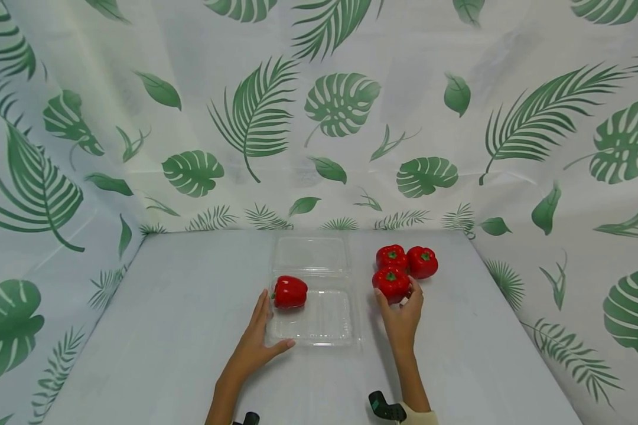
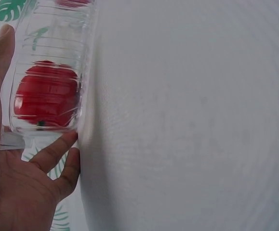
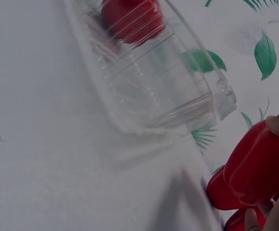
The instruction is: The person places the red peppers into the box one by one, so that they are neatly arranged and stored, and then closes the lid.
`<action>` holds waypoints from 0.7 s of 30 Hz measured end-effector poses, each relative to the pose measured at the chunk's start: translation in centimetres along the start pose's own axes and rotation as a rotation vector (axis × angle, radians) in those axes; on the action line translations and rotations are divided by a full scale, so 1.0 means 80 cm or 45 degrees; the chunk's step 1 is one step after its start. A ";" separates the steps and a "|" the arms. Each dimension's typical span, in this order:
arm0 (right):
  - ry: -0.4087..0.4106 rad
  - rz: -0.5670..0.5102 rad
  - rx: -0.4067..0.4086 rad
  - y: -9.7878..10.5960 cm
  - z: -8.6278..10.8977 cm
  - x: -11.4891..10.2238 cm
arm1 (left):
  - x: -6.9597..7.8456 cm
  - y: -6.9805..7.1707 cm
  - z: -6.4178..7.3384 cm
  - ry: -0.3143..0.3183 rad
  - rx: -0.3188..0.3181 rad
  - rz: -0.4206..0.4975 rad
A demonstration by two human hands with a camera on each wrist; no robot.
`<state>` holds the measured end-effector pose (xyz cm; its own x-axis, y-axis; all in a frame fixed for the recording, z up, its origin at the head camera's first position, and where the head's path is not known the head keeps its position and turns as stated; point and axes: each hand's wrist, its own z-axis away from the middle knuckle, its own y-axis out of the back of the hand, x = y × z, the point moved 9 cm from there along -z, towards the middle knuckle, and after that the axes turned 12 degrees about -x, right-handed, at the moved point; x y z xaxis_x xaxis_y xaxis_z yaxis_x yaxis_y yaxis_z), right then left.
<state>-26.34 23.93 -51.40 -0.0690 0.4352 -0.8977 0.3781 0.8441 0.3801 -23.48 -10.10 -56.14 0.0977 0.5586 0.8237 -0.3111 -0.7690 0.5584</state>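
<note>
Where our left grip spreads, empty: beside clear container, lower centre.
Right grip: curled round red pepper, centre right.

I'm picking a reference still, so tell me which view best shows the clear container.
Head view: it shows the clear container almost whole from above, its lid open. The left and right wrist views catch only part of it, from the side, cropped at the top edge.
</note>
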 end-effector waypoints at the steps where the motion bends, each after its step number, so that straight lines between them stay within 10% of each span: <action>1: 0.011 0.002 -0.017 -0.001 -0.001 -0.003 | -0.001 0.000 0.000 0.001 0.002 -0.002; 21: 0.178 -0.095 -0.231 -0.026 -0.013 -0.042 | 0.000 0.001 0.000 0.010 0.002 -0.013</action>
<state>-27.88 21.06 -48.92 -0.2227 0.3976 -0.8901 0.1958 0.9127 0.3587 -23.50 -10.15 -56.12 0.0936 0.5691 0.8169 -0.3084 -0.7636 0.5673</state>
